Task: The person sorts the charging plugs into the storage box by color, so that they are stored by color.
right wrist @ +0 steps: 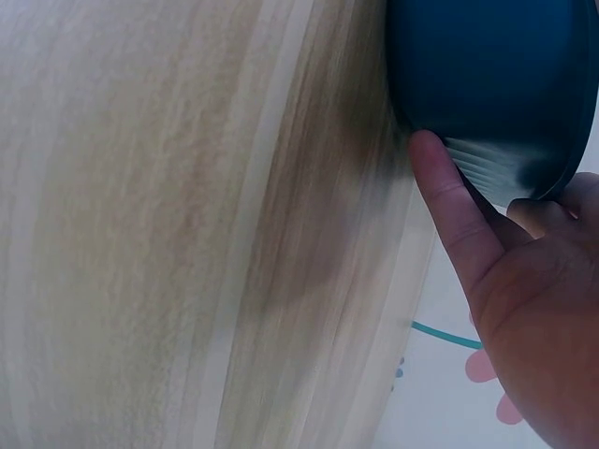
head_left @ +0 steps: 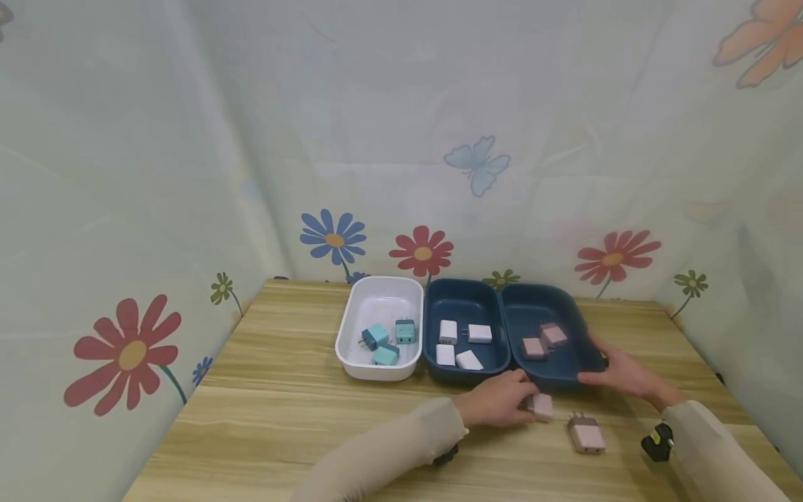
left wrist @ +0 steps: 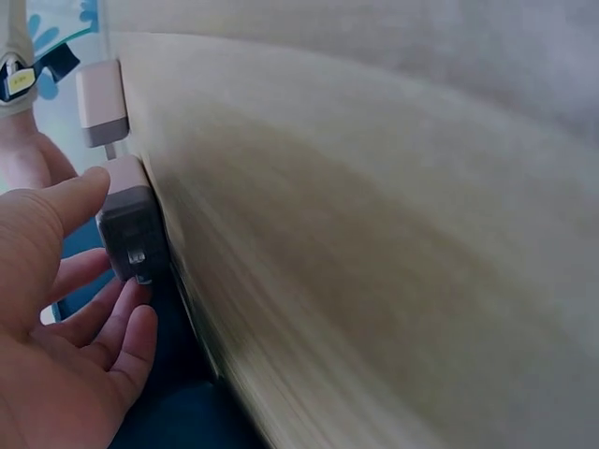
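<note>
My left hand is at a pink USB wall charger on the table, in front of the right dark blue bin. In the left wrist view, thumb and fingers pinch this charger, its grey prong end facing the camera. The right hand holds that bin at its front right corner; in the right wrist view one digit lies along the bin's wall and other fingers bend at its rim. Two pink chargers lie inside this bin. Another pink charger lies on the table between the hands.
Left of that bin stands a second dark blue bin with several white chargers. A white bin with teal chargers adjoins it. The wooden table ends at a flowered curtain behind.
</note>
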A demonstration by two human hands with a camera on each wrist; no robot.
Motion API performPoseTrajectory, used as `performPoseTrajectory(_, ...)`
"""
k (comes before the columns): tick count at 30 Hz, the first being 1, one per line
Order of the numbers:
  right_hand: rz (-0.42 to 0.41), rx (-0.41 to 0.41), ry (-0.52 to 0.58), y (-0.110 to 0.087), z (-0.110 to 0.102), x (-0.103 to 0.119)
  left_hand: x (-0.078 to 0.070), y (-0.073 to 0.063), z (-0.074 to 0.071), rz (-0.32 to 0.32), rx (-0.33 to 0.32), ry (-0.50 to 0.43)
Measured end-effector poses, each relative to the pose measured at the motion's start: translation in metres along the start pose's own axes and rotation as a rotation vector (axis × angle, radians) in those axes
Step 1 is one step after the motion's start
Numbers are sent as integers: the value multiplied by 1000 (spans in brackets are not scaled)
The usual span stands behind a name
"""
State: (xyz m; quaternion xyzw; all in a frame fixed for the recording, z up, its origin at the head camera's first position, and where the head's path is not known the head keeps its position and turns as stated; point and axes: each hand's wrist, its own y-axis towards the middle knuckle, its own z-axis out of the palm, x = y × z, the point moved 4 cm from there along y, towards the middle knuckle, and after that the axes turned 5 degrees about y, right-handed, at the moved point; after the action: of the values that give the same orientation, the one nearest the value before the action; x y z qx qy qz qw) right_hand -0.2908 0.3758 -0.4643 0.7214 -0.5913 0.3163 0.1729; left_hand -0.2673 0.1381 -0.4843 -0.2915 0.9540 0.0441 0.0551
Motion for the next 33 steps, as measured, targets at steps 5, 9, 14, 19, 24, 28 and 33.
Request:
performPoseTrajectory(5,2,7,6,0,-1,0,-1,0,-2,0,-19,0)
performPoseTrajectory(9,-7,7,13,0,0,1,-1,0,0,4,-32,-3)
performPoseTrajectory(14,-8,17,31,0,0,1,0,0,3,-8,-17,-7)
performPoseTrajectory(19,-1,22,36,1,-1,-4,-1,-1,4,-22,1,0)
performPoseTrajectory(24,-2,28,54,1,-1,-6,0,-4,5,-12,6,11)
performPoseTrajectory(28,-4,27,56,1,0,-8,1,-6,7,-2,9,8)
performPoseTrajectory(33,-4,27,53,1,0,-8,3,-9,9,-3,14,-8)
